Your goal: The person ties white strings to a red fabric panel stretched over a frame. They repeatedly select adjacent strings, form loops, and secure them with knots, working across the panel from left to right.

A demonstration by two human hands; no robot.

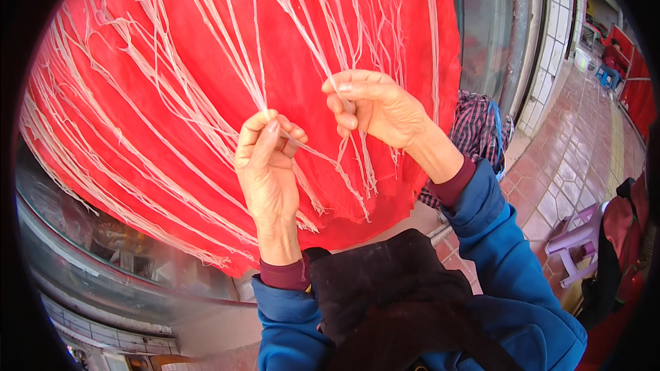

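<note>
A large red cloth (216, 77) hangs in front of me, with many strands of whitish thread running down its face. My left hand (269, 159) pinches a bundle of these white threads (247, 80) between thumb and fingertips. To its upper right, my right hand (379, 105) has its fingers curled around another white thread bundle (304, 31). A single thin strand (319, 153) slants down from my left hand and meets threads hanging under my right hand. Frayed thread ends (368, 180) dangle below, near the cloth's lower edge.
Glass panes (487, 31) stand behind the cloth. A plaid cloth bundle (477, 129) with a blue strap sits at the right. Farther right, a purple plastic stool (575, 247) stands on red paving tiles (546, 180). A seated person (613, 62) is in the distance.
</note>
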